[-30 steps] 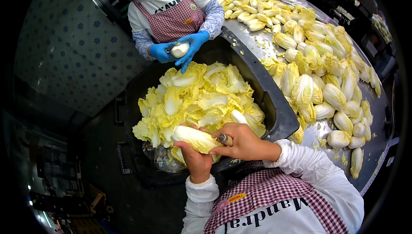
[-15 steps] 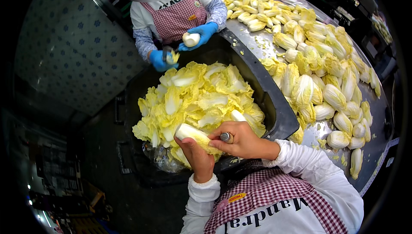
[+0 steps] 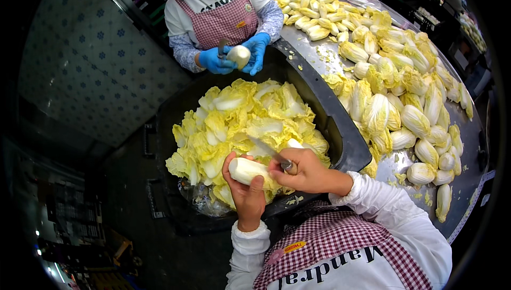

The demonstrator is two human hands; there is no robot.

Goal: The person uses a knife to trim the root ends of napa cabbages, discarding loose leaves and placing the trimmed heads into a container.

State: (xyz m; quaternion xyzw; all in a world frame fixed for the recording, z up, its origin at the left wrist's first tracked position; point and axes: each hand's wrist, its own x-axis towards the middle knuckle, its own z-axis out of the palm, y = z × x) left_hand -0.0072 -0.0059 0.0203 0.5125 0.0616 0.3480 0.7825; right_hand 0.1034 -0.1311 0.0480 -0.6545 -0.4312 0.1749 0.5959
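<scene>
Fingers wrapped round its side, my left hand point(image 3: 249, 200) holds a trimmed napa cabbage point(image 3: 247, 170), its pale root end facing up and left. My right hand point(image 3: 311, 172) grips a knife point(image 3: 270, 150) by its wooden handle; the blade points up and to the left, clear of the cabbage. The right fingertips also touch the leafy end of the cabbage. Beneath both hands, loose yellow-white cabbage leaves point(image 3: 234, 122) are heaped in a black bin point(image 3: 348, 149).
Many napa cabbages point(image 3: 415, 119) lie on a metal table point(image 3: 327, 58) to the right. Across the bin, a person in blue gloves point(image 3: 255, 50) holds a cabbage and a knife. Clear plastic point(image 3: 205, 197) shows at the bin's near-left edge. Another person stands at the table's far end.
My right hand has turned, so the knife blade now shows, pointing up and left. The cabbage in my left hand has shifted slightly right. The co-worker's gloved hands have come together at their cabbage.
</scene>
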